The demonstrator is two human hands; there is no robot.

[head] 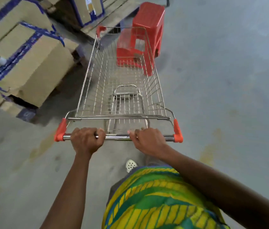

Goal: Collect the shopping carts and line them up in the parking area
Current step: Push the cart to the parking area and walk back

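Note:
An empty wire shopping cart (122, 76) with red corner caps stands on the grey concrete floor straight ahead of me. Its chrome handle bar (117, 137) runs across the middle of the view. My left hand (87, 139) grips the bar near its left end, fingers curled over the top. My right hand (147, 140) grips the bar right of centre in the same way. Both arms reach forward from the bottom of the frame.
A red plastic step stool (148, 25) stands just beyond the cart's front right. Cardboard boxes with blue tape (31, 63) sit stacked on pallets at the left, close to the cart's side. More boxes (87, 9) stand at the top. Grey floor (229, 80) extends to the right.

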